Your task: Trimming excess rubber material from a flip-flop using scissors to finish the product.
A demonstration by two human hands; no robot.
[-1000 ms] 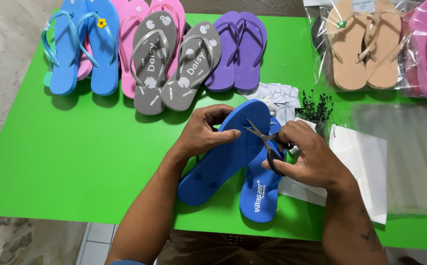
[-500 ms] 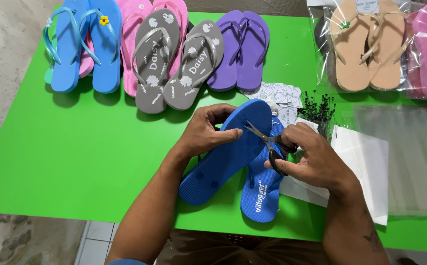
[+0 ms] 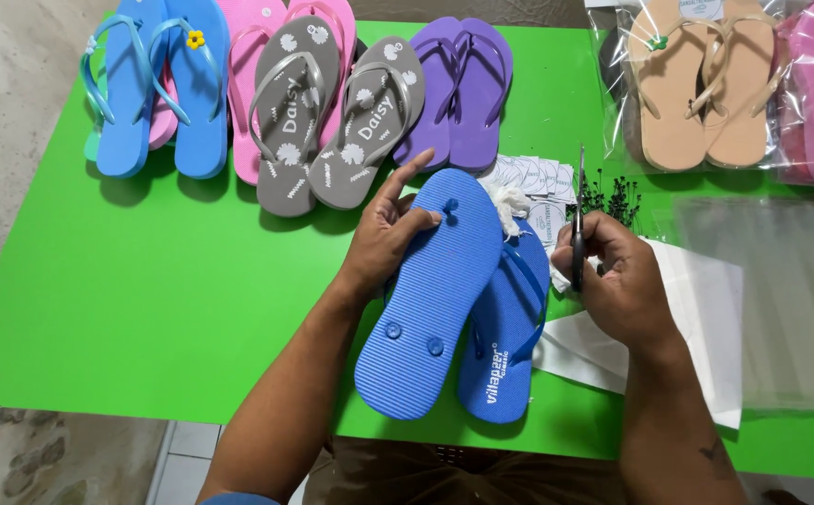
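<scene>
Two blue flip-flops (image 3: pixel 444 299) are sitting at the near middle of the green surface (image 3: pixel 145 299), and both hands are working right on them. One sandal is lying sole-up, overlapping its partner, which is resting strap-up just to the right and half tucked beneath it. On the upturned sole the strap plugs are showing as round buttons, one near the toe and two near the heel, and the ribbed tread is looking clean and unworn.

Left hand (image 3: pixel 388 234) is pressing down on the toe end of the upturned sandal, fingers spread apart and draped over its edge. Right hand (image 3: pixel 613 276), just right of the pair, is closed around a small pair of scissors (image 3: pixel 579 215), blades pointing up and away from the pair.

As for progress, I'd judge this pair is mid-way: a white scrap (image 3: pixel 508 201) is lying by the toe beside a cluster of small printed labels (image 3: pixel 538 178) and tiny black fasteners (image 3: pixel 613 194), while a flat white sheet (image 3: pixel 697 309) is waiting to the right. Beyond the pair, a loose row of blue, pink, grey and purple sandals (image 3: pixel 332 112) is lining up, and bagged tan ones (image 3: pixel 706 84) are sitting to the far right
</scene>
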